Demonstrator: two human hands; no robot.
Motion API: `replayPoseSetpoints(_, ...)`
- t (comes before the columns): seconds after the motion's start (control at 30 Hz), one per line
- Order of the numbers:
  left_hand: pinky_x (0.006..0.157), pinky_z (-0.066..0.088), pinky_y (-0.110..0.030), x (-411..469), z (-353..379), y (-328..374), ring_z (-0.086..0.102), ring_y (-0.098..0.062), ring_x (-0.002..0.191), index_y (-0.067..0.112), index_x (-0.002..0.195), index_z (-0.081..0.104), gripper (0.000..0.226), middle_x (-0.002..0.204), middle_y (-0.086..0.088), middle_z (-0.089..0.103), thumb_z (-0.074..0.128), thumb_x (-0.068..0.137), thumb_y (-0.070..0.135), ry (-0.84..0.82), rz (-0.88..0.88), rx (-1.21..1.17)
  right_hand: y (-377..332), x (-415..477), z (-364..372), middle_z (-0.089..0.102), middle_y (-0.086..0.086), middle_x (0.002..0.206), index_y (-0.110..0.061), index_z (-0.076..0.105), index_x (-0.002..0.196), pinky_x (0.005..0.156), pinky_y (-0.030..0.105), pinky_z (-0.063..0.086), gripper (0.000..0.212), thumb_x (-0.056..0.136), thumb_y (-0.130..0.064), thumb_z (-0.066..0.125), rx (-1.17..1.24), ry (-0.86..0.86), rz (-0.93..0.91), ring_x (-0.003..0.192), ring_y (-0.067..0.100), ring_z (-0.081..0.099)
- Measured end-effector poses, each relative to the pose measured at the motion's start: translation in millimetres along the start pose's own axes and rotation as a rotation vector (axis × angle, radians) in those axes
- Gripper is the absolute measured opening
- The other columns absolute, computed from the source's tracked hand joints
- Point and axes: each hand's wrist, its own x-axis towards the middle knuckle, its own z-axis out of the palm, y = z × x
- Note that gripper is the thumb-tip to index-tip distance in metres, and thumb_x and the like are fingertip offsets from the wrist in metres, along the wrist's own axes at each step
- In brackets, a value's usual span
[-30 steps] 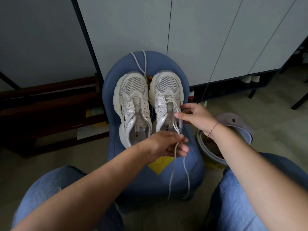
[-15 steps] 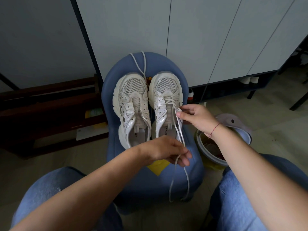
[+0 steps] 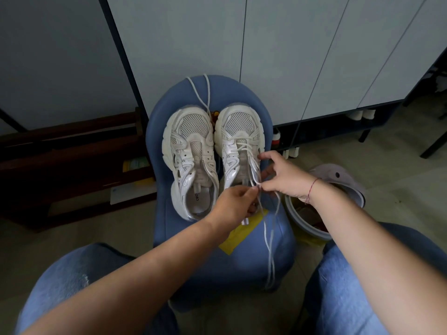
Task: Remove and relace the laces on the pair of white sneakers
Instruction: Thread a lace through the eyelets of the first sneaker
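nearest, knees in blue denim jeans [image 3: 72,281] are seen on either side of a blue padded stool [image 3: 280,238], over whose front edge 2 free ends of a white round shoelace [image 3: 270,252] are hung. above them, the left hand [image 3: 233,205] has been brought up from the stool's near part to the heel opening of the laced white mesh sneaker [image 3: 238,131], and the lace is pinched between its thumb and fingertips. the right hand [image 3: 284,180] has been lowered from the eyelets, so that the 2 hands now meet at 1 spot on the lace. the lace is pinched there by thumb and a finger, while the other fingers are spread, 1 held out toward the sneaker's side. a strand is judged to be passing between the hands at the upper eyelets; whether it is being drawn out or threaded in cannot be told. just beside, the second white mesh sneaker [image 3: 191,143] is bare of lacing, its loose white lace [image 3: 202,93] laid behind the toes. farthest, pale grey cupboard doors [image 3: 302,44] are seen.
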Motion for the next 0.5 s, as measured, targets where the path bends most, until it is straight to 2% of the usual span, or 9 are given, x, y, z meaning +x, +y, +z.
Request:
replayPoseSetpoints(0.1,0.06,0.051,-0.019,3.1,-1.9,5.9,0.051,-0.022,0.081,0.01,0.093,0.057,0.023,0.092,-0.013,0.051,0.042,0.107,0.02,0.015,-0.114,-0.063,0.4,-0.5,-3.4,0.059,0.012,0.092,-0.017,0.036,0.134,0.049,0.022,0.047,0.069,0.078,0.005,0.07,0.079,-0.011,-0.001,0.056,0.011,0.057)
replayPoseSetpoints(0.13,0.064,0.053,-0.02,4.8,-1.8,9.1,0.054,-0.021,0.083,0.01,0.094,0.058,0.023,0.094,-0.013,0.054,0.042,0.107,0.02,0.005,-0.157,-0.125,1.1,0.0,-4.4,0.059,0.013,0.091,-0.017,0.037,0.135,0.049,0.021,0.047,0.069,0.078,0.006,0.07,0.088,-0.013,-0.003,0.054,0.009,0.057)
replayPoseSetpoints(0.23,0.095,0.049,-0.032,10.5,-0.6,14.7,0.06,-0.02,0.091,0.007,0.099,0.062,0.024,0.096,-0.008,0.063,0.045,0.105,0.023,0.012,-0.27,-0.315,1.9,0.9,-4.9,0.06,0.012,0.089,-0.016,0.038,0.134,0.049,0.021,0.047,0.07,0.077,0.007,0.071,0.107,-0.015,0.004,0.053,0.007,0.058)
replayPoseSetpoints(0.3,0.103,0.044,-0.035,14.1,0.4,14.5,0.059,-0.018,0.088,0.007,0.095,0.062,0.023,0.092,-0.006,0.063,0.047,0.104,0.023,0.026,-0.291,-0.376,0.6,0.5,-5.0,0.06,0.012,0.089,-0.017,0.038,0.133,0.05,0.022,0.047,0.071,0.076,0.006,0.073,0.123,-0.027,0.004,0.058,0.01,0.058)
replayPoseSetpoints(0.33,0.102,0.044,-0.034,14.3,1.2,15.0,0.059,-0.016,0.086,0.008,0.096,0.063,0.022,0.091,-0.005,0.062,0.049,0.104,0.023,0.024,-0.293,-0.393,0.2,0.1,-5.5,0.06,0.012,0.09,-0.018,0.039,0.133,0.051,0.022,0.048,0.071,0.076,0.005,0.074,0.126,-0.034,0.007,0.06,0.012,0.058)
replayPoseSetpoints(0.4,0.089,0.047,-0.029,13.7,2.2,15.7,0.058,-0.014,0.079,0.009,0.095,0.063,0.02,0.083,-0.002,0.062,0.05,0.103,0.024,0.019,-0.294,-0.422,0.0,-1.1,-6.7,0.061,0.012,0.092,-0.018,0.039,0.134,0.052,0.022,0.048,0.072,0.075,0.004,0.074,0.143,-0.045,0.012,0.062,0.013,0.058)
replayPoseSetpoints(0.5,0.07,0.05,-0.027,9.3,1.2,19.1,0.055,-0.012,0.059,0.009,0.08,0.059,0.028,0.06,0.001,0.058,0.049,0.104,0.019,0.014,-0.281,-0.455,-0.6,-3.2,-9.2,0.062,0.014,0.092,-0.015,0.038,0.137,0.051,0.022,0.048,0.071,0.078,0.007,0.07,0.158,-0.055,0.015,0.062,0.015,0.058)
